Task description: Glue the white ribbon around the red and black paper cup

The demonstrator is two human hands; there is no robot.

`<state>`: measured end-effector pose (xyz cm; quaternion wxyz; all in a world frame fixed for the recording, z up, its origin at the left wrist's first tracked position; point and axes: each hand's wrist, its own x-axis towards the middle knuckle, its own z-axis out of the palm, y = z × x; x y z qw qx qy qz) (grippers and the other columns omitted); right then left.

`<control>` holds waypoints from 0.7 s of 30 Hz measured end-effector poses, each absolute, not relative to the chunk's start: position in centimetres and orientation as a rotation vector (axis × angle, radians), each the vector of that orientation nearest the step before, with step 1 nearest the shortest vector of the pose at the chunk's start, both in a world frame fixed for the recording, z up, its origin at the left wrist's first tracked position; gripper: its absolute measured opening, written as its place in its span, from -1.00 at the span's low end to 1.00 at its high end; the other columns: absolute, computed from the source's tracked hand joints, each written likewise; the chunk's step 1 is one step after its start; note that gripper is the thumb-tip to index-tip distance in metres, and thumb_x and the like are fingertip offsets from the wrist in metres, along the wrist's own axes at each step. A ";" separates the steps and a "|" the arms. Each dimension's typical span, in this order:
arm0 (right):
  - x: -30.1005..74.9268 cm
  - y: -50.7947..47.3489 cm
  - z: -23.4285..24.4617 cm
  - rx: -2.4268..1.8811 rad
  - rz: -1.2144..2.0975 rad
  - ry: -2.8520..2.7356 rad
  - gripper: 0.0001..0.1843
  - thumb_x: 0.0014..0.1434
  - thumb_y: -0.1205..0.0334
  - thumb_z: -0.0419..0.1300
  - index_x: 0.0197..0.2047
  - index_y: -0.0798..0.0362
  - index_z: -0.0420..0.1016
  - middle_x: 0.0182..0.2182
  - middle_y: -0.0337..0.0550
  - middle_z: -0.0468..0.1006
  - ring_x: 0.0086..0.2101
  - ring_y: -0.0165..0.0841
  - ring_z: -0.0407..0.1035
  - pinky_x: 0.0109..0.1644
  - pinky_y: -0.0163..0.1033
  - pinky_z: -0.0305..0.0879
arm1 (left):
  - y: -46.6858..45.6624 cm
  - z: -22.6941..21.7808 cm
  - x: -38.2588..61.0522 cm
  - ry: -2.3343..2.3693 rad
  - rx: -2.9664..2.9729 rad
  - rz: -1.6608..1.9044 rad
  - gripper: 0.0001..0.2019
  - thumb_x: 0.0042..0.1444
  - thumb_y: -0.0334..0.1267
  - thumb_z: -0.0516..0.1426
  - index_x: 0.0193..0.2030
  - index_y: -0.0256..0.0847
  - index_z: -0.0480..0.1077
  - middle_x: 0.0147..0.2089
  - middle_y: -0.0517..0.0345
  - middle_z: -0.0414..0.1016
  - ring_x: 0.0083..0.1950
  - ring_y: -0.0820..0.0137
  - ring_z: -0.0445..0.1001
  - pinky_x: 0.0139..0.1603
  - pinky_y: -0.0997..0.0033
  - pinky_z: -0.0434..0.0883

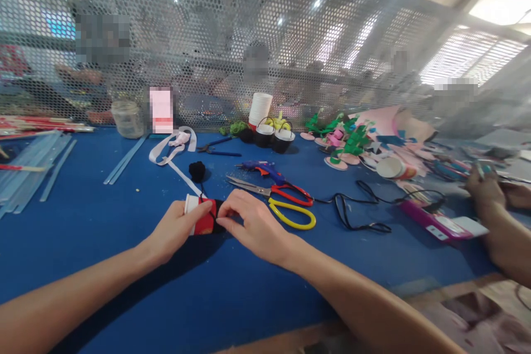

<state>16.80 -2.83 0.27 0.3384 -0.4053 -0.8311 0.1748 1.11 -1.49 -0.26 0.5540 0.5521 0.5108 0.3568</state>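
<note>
A paper cup [204,223] lies on its side between my hands, its white rim to the left. Its red middle shows, while black yarn [218,215] covers the end on the right. My left hand [176,227] is closed around the rim side, thumb over the red part. With fingertips pinched together, my right hand [253,224] is at the black-wrapped end; the strand there is mostly hidden. A black yarn ball [197,171] sits just behind the cup, with a strand running down to it. Scissors [290,207] with red and yellow handles lie beyond my right hand.
Behind the scissors lies a blue glue gun [263,168]; its black cord [342,213] trails right to a purple power strip [435,224]. Black-wrapped cups [284,141], pliers [219,150], white ribbon [160,154] and glue sticks [39,168] lie around. A co-worker's hands [485,188] are at right.
</note>
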 end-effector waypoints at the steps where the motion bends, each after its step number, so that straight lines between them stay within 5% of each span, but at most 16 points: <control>1: 16.9 -2.7 0.4 -1.060 0.477 -2.143 -0.92 -0.01 0.40 0.07 -0.50 0.07 0.27 -0.50 -0.23 0.29 -0.41 -0.44 0.20 -0.31 -0.33 0.16 | -1.5 -0.3 1.1 1.212 1.321 0.841 -0.69 -0.13 -0.06 0.07 -0.63 -0.30 0.26 -0.71 0.34 0.18 -0.65 0.58 0.10 -0.61 0.55 0.03; 8: 19.5 -0.6 1.5 -1.134 0.681 -1.593 -0.90 0.02 0.25 0.04 -0.44 0.09 0.21 -0.46 -0.18 0.37 -0.47 -0.47 0.26 -0.40 -0.32 0.23 | -1.4 -0.4 0.8 1.224 1.328 0.859 -0.70 -0.13 -0.05 0.06 -0.60 -0.29 0.28 -0.68 0.30 0.23 -0.64 0.53 0.17 -0.60 0.53 0.08; 15: 22.7 0.9 2.4 -1.561 0.713 -1.807 -0.82 0.03 0.22 -0.04 -0.45 0.10 0.32 -0.75 -0.31 0.30 -0.70 -0.50 0.20 -0.57 -0.37 0.16 | -1.4 -0.3 0.9 1.251 1.401 0.852 -0.69 -0.13 -0.05 0.04 -0.64 -0.28 0.24 -0.70 0.31 0.17 -0.65 0.55 0.11 -0.61 0.53 0.04; 17: 23.5 1.7 2.2 -1.801 0.522 -1.914 -0.81 0.00 0.26 -0.03 -0.46 0.10 0.37 -0.69 -0.23 0.37 -0.61 -0.43 0.28 -0.48 -0.33 0.19 | -1.4 -0.2 0.9 1.262 1.423 0.838 -0.67 -0.13 -0.03 0.03 -0.67 -0.26 0.18 -0.72 0.34 0.09 -0.65 0.56 0.05 -0.62 0.53 0.00; 21: 24.5 4.1 0.6 -1.985 0.228 -1.796 -0.71 -0.09 0.37 0.03 -0.23 0.17 0.35 -0.22 0.09 0.38 -0.16 -0.16 0.24 -0.18 -0.18 0.13 | -1.5 0.1 0.9 1.263 1.479 0.799 -0.65 -0.13 -0.02 0.01 -0.70 -0.23 0.08 -0.71 0.35 0.01 -0.64 0.57 -0.02 -0.61 0.53 -0.05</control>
